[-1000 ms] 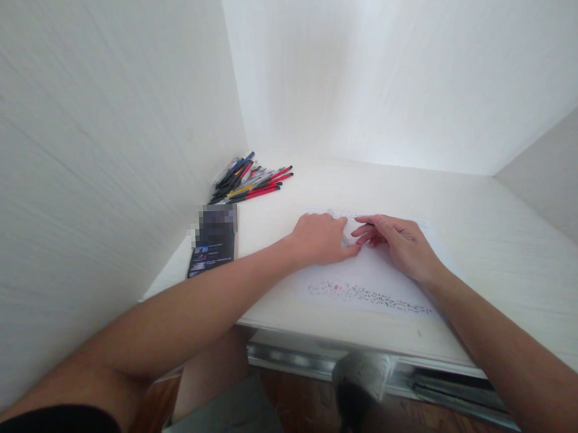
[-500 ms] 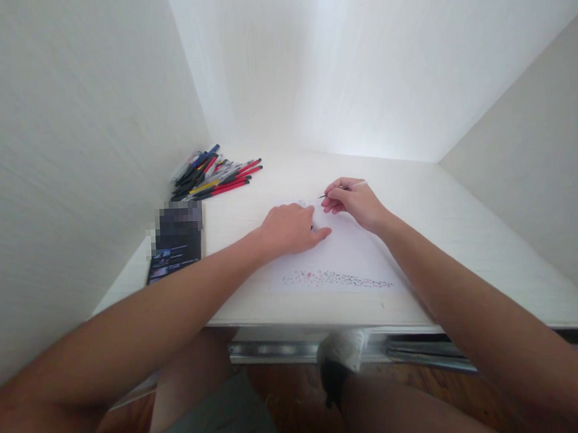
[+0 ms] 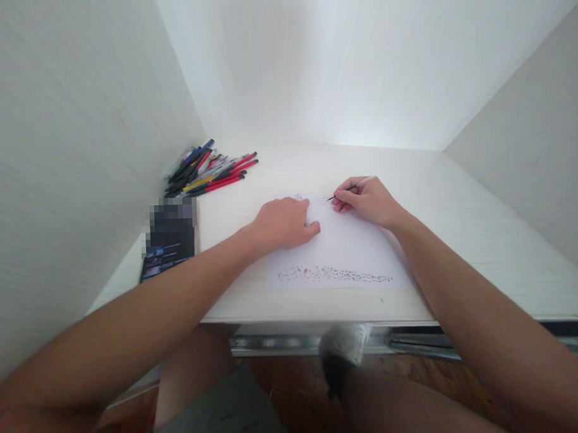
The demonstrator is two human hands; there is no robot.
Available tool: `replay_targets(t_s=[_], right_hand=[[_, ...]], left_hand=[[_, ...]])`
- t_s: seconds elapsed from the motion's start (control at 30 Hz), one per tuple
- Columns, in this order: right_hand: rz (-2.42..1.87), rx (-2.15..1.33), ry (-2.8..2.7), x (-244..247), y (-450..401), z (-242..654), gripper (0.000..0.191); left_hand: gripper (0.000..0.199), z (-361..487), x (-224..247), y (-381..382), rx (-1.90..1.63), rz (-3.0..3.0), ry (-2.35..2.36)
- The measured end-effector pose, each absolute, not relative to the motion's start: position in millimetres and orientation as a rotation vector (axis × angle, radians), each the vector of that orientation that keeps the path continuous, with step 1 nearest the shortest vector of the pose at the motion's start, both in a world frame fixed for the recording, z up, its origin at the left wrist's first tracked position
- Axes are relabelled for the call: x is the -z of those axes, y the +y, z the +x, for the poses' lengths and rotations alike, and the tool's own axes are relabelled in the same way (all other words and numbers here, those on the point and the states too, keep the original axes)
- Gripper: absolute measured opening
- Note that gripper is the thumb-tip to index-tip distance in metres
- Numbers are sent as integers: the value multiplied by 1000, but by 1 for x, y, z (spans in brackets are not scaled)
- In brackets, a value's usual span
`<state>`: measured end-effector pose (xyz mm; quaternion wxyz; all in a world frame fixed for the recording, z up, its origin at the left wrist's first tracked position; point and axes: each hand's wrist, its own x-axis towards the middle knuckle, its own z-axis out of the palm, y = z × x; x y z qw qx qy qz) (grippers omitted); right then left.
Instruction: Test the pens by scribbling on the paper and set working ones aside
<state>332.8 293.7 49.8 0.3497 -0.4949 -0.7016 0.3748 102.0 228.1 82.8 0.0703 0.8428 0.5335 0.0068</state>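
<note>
A sheet of white paper (image 3: 351, 243) lies on the desk, with small dark and reddish marks along its near edge and fainter marks near its far edge. My left hand (image 3: 285, 223) rests palm down on the paper's left part, thumb spread away from the fingers. A small dark spot shows between that thumb and the forefinger; I cannot tell what it is. Pinched in my right hand (image 3: 362, 200) is a slim pen (image 3: 349, 188) with a dark front and a pale rear end. Its tip is at the far marks on the sheet, to the right of my left hand.
Several pens with red, black, yellow and blue parts lie in a pile (image 3: 206, 170) at the back left. A dark-screened device (image 3: 171, 243), partly blurred out, is beside my left forearm. White panels enclose the desk (image 3: 484, 235) on the left, back and right.
My right hand and the pen have shifted slightly right along the far edge of the paper, where more marks now show. My left hand stays on the sheet. The view has tilted a little.
</note>
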Motion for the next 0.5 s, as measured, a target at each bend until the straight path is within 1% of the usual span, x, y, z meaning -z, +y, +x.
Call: replay_targets(t_s=[0.2, 0.5], right_hand=[[-1277, -935, -1835, -53, 289, 333, 9], [-1249, -924, -1819, -46, 290, 332, 14]], left_hand=[[51, 102, -82, 229, 11, 2519, 1625], [59, 103, -83, 229, 43, 2529, 1627]])
